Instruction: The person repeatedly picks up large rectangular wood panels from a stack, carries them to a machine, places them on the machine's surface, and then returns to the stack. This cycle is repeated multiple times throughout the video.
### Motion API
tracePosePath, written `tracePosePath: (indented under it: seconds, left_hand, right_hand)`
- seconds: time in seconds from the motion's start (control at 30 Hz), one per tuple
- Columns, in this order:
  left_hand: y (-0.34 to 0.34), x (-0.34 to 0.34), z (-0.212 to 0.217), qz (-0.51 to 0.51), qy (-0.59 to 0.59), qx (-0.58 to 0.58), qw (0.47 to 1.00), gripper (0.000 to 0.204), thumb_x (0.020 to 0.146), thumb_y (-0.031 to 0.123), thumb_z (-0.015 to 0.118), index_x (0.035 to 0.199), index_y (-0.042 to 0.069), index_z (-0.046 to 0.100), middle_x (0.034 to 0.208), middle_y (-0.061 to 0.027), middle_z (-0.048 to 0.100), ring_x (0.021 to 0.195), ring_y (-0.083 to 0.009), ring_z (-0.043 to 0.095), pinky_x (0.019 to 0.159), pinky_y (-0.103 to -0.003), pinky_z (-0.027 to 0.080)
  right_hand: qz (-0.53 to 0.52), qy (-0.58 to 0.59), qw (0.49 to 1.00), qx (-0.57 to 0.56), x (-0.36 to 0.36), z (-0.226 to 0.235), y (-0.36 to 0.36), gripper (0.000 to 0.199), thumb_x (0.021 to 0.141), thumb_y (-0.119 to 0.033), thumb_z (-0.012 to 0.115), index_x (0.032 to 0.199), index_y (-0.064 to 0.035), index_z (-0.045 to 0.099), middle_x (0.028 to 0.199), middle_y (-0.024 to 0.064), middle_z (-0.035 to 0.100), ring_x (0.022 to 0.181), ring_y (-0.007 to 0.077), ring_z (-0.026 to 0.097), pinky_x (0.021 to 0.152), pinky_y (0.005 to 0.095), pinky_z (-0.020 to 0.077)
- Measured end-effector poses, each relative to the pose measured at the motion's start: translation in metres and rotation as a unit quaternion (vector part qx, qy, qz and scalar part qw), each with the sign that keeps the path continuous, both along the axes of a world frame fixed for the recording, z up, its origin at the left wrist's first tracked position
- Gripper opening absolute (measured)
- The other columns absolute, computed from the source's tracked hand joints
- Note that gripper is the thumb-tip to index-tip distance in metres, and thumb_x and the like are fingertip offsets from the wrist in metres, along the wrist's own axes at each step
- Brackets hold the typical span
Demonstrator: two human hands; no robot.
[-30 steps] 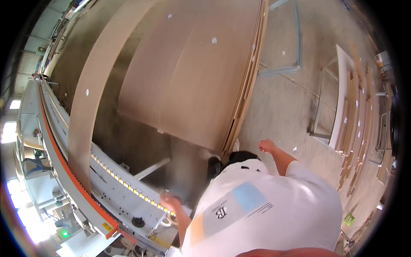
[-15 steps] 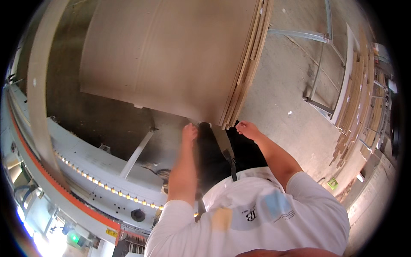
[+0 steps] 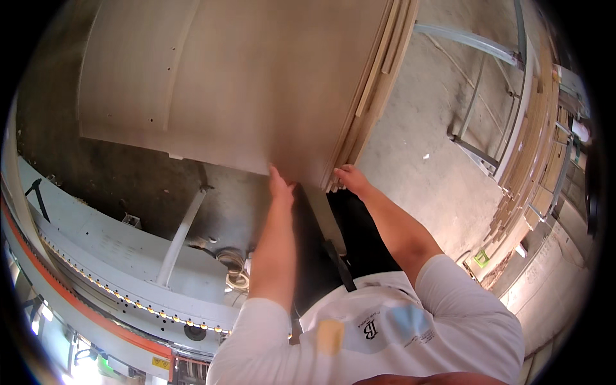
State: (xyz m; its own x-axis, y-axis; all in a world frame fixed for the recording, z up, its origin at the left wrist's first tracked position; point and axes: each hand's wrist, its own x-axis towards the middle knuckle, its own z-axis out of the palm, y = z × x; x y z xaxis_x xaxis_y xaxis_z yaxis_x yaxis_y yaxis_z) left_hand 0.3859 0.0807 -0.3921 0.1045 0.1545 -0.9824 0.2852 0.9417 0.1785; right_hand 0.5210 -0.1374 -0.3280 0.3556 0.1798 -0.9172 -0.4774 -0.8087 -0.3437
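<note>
A large brown board (image 3: pixel 224 83) lies flat in front of me, with narrower wooden strips (image 3: pixel 369 96) layered along its right side. My left hand (image 3: pixel 281 186) is at the board's near edge, its fingers stretched out and touching the edge, its thumb apart. At the near right corner, my right hand (image 3: pixel 353 178) has its fingers bent against the ends of the strips. Part of its grip is hidden behind the hand.
On the left runs a long grey machine (image 3: pixel 122 253) with an orange rail and a row of small yellowish rollers. A coiled hose (image 3: pixel 232 263) lies near its leg. At right stand a metal frame (image 3: pixel 475 115) and stacked long wooden strips (image 3: pixel 526 154).
Both hands have moved forward from beside my legs to the near edge of the board. My view has shifted, and the board appears larger and further left.
</note>
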Motion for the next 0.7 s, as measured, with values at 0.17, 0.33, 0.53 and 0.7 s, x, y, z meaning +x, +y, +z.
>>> tracePosePath:
  seconds: [0.17,0.33,0.53,0.7]
  left_hand:
    - [-0.012,-0.007,0.027,0.019,-0.033,0.039,0.999,0.064,0.102,0.063,0.044,0.141,0.012,0.049,0.13,-0.0057,0.06,0.112,-0.0256,0.061,0.098,-0.046,0.048]
    - [-0.021,-0.014,0.036,0.014,-0.031,0.093,0.995,0.064,0.102,0.062,0.044,0.14,0.01,0.049,0.13,-0.0069,0.06,0.112,-0.0255,0.062,0.088,-0.04,0.054]
    - [-0.001,-0.043,0.039,-0.328,0.099,0.241,0.908,0.069,0.093,0.031,0.066,0.148,0.002,0.036,0.139,-0.0212,0.051,0.124,-0.0344,0.055,0.102,-0.044,0.047]
    - [0.063,-0.025,0.15,-0.611,0.127,0.576,0.528,0.08,0.086,0.016,0.069,0.154,0.002,0.028,0.16,-0.0229,0.029,0.148,-0.039,0.029,0.121,-0.045,0.029]
  right_hand:
    - [-0.097,-0.016,0.991,-0.096,-0.012,-0.01,0.009,0.056,0.092,-0.053,0.065,0.106,0.0009,0.066,0.096,0.0114,0.068,0.081,0.0183,0.063,0.073,0.0327,0.0524]
    - [-0.269,-0.01,0.963,-0.027,-0.024,-0.007,0.021,0.07,0.092,-0.057,0.065,0.129,0.0019,0.054,0.126,0.0159,0.062,0.106,0.0252,0.063,0.086,0.0373,0.0518]
    - [-0.283,0.024,0.959,-0.003,-0.009,0.027,0.025,0.081,0.093,-0.054,0.066,0.146,0.0014,0.04,0.144,0.0184,0.052,0.128,0.0317,0.054,0.101,0.0435,0.0464]
    - [-0.264,-0.031,0.964,0.023,-0.023,0.022,0.004,0.079,0.094,-0.053,0.066,0.144,0.0045,0.044,0.138,0.0201,0.057,0.125,0.0303,0.057,0.101,0.0444,0.0476]
